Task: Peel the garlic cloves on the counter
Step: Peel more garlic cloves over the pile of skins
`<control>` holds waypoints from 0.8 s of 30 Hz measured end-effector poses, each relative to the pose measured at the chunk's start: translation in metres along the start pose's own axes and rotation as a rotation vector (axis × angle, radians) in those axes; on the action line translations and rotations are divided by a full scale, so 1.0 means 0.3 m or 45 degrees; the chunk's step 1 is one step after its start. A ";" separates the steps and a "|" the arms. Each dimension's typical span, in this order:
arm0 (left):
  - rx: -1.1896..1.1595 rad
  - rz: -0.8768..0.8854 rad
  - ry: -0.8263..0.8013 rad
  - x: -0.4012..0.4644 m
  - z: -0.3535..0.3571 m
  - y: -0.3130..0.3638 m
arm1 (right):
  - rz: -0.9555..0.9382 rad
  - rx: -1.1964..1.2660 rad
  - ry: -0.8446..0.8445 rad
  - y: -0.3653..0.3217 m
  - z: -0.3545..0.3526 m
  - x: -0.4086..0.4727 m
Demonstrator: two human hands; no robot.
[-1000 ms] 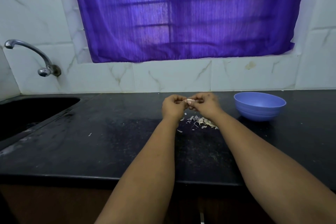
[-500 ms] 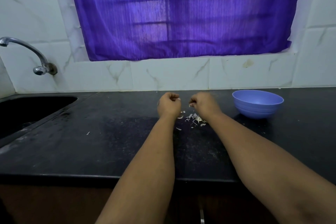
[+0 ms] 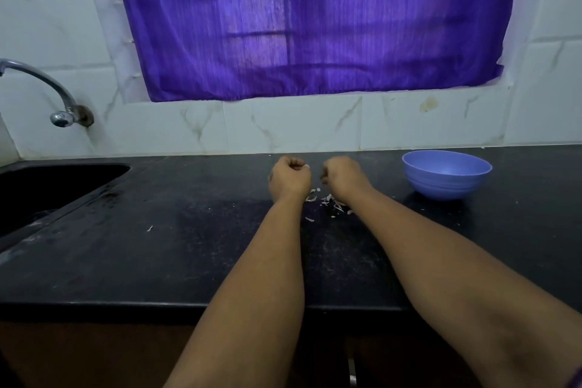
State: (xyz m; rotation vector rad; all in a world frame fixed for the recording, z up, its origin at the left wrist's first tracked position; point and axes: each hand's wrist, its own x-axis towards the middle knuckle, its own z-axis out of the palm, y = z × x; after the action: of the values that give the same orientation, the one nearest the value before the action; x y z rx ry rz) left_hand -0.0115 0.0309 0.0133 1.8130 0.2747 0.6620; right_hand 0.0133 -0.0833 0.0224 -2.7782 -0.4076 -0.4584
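Left hand (image 3: 289, 179): curling its fingers, pinching a pale garlic clove (image 3: 305, 166) at the fingertips
Right hand (image 3: 343, 178): curling closed; contents, I cannot tell
Peels (image 3: 330, 201): lying scattered on the counter (image 3: 189, 246) between both wrists
Bowl (image 3: 446, 174): sitting right of the hands

You see a dim kitchen where most of the light comes through the purple curtain (image 3: 315, 19) and turns the white wall tiles (image 3: 293, 123) a little blue. The black counter (image 3: 157, 261) is very dark with only a soft, dull shine, and the space under its front edge is almost black. Your picture is a bit soft, the curtain looks smeared, and straight lines bend near the edges, like the tap (image 3: 47, 88) at the left.
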 end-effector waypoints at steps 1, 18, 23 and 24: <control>0.005 -0.002 -0.001 -0.002 -0.001 0.002 | 0.004 0.016 0.005 -0.002 0.007 0.001; -0.296 0.192 -0.231 -0.019 0.026 0.016 | 0.328 1.613 0.070 0.038 -0.074 -0.051; -0.346 0.185 -0.167 -0.018 0.016 0.019 | 0.258 1.627 0.023 0.020 -0.083 -0.065; -0.349 0.185 -0.158 -0.017 0.017 0.021 | 0.247 1.610 0.000 0.016 -0.086 -0.067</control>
State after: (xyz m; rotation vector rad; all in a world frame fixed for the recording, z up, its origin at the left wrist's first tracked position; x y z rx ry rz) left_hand -0.0136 0.0222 0.0165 1.6116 -0.0312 0.6507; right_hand -0.0105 -0.1007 0.0377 -1.5585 -0.2674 -0.0690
